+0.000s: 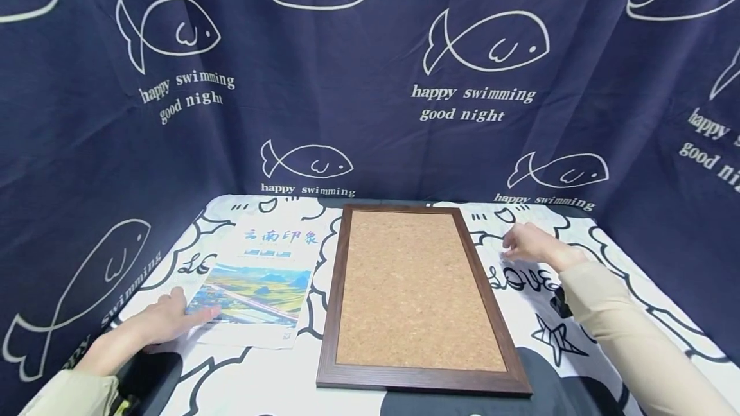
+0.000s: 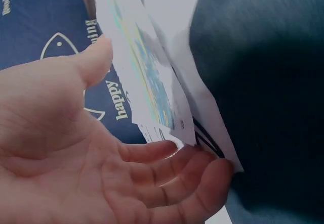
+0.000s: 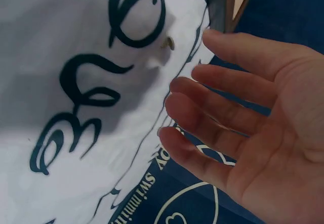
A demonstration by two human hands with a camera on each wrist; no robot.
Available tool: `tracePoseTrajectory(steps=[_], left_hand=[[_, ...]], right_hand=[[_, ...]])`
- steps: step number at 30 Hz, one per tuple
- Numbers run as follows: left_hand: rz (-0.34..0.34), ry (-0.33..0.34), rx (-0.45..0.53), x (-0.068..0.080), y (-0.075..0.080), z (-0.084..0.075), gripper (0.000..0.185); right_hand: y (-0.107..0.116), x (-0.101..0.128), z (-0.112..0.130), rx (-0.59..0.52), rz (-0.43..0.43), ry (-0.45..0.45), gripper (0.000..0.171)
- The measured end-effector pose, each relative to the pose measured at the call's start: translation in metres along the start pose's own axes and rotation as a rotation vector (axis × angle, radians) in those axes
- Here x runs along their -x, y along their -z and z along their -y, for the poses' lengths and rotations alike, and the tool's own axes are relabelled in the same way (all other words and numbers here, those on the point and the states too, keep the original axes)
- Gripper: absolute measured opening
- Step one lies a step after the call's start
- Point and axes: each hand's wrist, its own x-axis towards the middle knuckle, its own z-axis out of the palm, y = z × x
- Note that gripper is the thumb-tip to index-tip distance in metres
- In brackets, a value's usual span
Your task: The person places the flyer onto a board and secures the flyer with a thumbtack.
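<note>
As seen from the head: a framed cork board [image 1: 413,287] flat in the middle of the bench [image 1: 243,377], on a white cloth with black doodles; to its left, just beside it, a printed landscape poster [image 1: 257,281]; left hand [image 1: 164,323] resting on the poster's near corner, fingers straight and relaxed, gripping nothing; right hand [image 1: 532,246] lying low over the cloth to the right of the board, apart from the frame, fingers loose.

From the left wrist: left hand [image 2: 101,173] palm up and released, fingertips touching the poster [image 2: 147,77] at its lower corner, thumb clear of the sheet; no pinch yet.

From the right wrist: right hand [image 3: 253,128] spread and empty, fingers slightly bent; near the fingertips, a small brass-coloured pin [image 3: 168,43] on the white cloth [image 3: 76,47], not touched; a corner of the board's frame [image 3: 238,1] just beyond.

Judged from this: reaching, with nothing picked up on either side. For the pin, a fine pinch of thumb and forefinger, given how small and low it sits; for the poster, a fingertip slid under the corner before any lift, lest the thin sheet crease.
</note>
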Motion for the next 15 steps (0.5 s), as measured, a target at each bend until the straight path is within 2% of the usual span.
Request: tracePoseTrajectory(steps=[3, 7, 12, 15], left_hand=[[0.044, -0.016, 0.036, 0.004, 0.0, -0.002, 0.11], [0.072, 0.0, 0.043, 0.004, -0.003, -0.005, 0.116], [0.07, 0.046, 0.048, -0.001, -0.005, -0.007, 0.12], [0.041, 0.064, 0.093, 0.0, -0.006, -0.006, 0.113]], right_hand=[[-0.004, -0.002, -0.001, -0.019, 0.05, -0.04, 0.014], [-0.009, -0.003, -0.003, -0.024, 0.065, -0.06, 0.009], [-0.015, -0.004, -0.005, -0.028, 0.048, -0.058, 0.006], [-0.016, -0.006, -0.005, -0.022, 0.033, -0.048, 0.004]])
